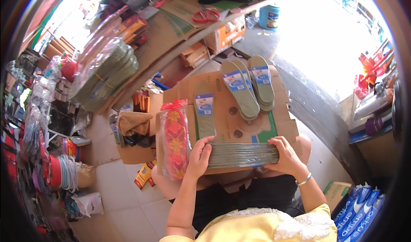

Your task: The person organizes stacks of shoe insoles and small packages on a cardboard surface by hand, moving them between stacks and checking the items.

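A thick stack of green insoles stands on its edge on a flattened cardboard sheet that rests on my lap. My left hand clasps the stack's left end and my right hand its right end, pressing the insoles together. Farther out on the cardboard lie a single green insole with a blue label and a fanned group of green insoles. A clear plastic bag of red and yellow patterned insoles lies just left of my left hand.
A large plastic-wrapped bundle of green insoles lies on a sloping cardboard-covered shelf at upper left, with red scissors farther along. A blue bucket stands beyond. Blue packages sit at lower right. Bagged goods crowd the left wall.
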Demonstrator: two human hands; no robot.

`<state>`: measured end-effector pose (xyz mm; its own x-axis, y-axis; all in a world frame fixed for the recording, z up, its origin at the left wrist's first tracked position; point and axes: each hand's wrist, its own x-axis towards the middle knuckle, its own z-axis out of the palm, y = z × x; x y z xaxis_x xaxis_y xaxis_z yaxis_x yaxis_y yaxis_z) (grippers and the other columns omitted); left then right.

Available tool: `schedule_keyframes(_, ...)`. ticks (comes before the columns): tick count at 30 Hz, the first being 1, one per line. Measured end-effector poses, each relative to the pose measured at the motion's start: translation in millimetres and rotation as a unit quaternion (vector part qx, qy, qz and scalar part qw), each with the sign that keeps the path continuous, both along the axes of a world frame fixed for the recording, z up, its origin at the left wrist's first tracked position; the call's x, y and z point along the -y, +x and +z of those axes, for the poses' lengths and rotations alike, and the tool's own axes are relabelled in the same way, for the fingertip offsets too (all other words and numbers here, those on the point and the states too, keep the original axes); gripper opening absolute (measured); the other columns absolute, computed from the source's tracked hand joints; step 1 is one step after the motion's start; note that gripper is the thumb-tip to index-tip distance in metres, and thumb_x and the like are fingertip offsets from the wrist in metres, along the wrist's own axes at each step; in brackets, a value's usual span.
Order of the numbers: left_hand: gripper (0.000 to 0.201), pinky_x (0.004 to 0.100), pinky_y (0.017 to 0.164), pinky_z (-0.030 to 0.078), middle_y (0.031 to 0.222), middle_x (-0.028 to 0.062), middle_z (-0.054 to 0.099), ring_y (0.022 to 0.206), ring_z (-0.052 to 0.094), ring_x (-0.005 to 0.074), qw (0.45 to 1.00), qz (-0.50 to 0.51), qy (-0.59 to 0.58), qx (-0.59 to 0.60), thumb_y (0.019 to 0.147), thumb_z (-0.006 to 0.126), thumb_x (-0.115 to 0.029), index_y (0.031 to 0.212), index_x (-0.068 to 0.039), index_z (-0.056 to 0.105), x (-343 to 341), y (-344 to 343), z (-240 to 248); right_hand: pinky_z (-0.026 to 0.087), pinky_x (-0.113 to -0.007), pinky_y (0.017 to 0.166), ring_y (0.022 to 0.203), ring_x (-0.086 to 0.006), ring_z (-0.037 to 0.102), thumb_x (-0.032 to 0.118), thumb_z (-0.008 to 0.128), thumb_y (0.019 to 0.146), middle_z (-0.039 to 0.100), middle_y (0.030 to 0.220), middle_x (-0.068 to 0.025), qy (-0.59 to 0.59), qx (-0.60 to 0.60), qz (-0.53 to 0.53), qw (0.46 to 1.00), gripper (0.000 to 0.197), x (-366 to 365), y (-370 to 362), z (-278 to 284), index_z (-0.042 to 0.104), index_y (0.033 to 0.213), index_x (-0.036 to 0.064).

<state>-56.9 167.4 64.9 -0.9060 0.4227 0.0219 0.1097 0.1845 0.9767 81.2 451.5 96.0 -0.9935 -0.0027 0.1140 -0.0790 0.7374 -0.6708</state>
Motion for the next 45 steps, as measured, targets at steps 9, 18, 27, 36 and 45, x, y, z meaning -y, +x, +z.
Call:
schedule_keyframes(9,0.082,0.0403,0.098,0.043,0.129,0.0247,0.047,0.119,0.047,0.0361,0.890,-0.011,-0.405,-0.209,0.077,0.070,-0.040,0.139,-0.005,0.031,-44,-90,15,0.042,-0.042,0.093,0.105,-0.0337,0.052,0.023,0.081,0.059,0.054,0.110,-0.0155,0.108,0.009,0.043,0.993,0.069,14,-9,27,0.048,0.117,0.0046)
schedule_keyframes(18,0.083,0.0424,0.088,0.048,0.130,0.0239,0.044,0.111,0.051,0.0342,0.912,-0.001,-0.357,-0.203,0.071,0.066,-0.016,0.143,-0.014,0.025,-33,-111,-13,0.046,-0.038,0.085,0.094,-0.0290,0.058,0.023,0.082,0.058,0.059,0.096,-0.0130,-0.031,0.019,-0.006,0.999,0.065,12,15,14,0.053,0.112,0.0031)
schedule_keyframes(27,0.075,0.0384,0.096,0.046,0.135,0.0169,0.044,0.120,0.049,0.0275,0.852,-0.070,0.444,0.266,0.075,0.055,-0.003,0.144,-0.011,0.025,-57,20,12,0.043,-0.032,0.095,0.108,-0.0182,0.056,0.021,0.079,0.070,0.058,0.118,-0.0101,-0.758,0.144,0.003,0.636,0.071,67,-5,-2,0.043,0.127,-0.0014)
schedule_keyframes(36,0.057,0.0396,0.091,0.049,0.125,0.0117,0.052,0.110,0.056,0.0246,0.779,0.044,0.573,0.248,0.092,0.051,-0.043,0.135,-0.009,0.034,-59,55,-12,0.041,-0.032,0.097,0.110,-0.0173,0.054,0.022,0.077,0.074,0.057,0.119,-0.0097,-0.755,0.179,-0.023,0.630,0.066,102,-10,-2,0.043,0.127,-0.0007)
schedule_keyframes(45,0.059,0.0391,0.093,0.047,0.129,0.0080,0.047,0.113,0.052,0.0223,0.805,0.030,0.538,0.250,0.095,0.039,-0.052,0.139,-0.016,0.025,-56,59,-34,0.036,-0.032,0.100,0.115,-0.0186,0.047,0.014,0.076,0.074,0.050,0.122,-0.0093,-0.601,0.135,-0.011,0.788,0.067,97,-14,-7,0.040,0.129,-0.0003)
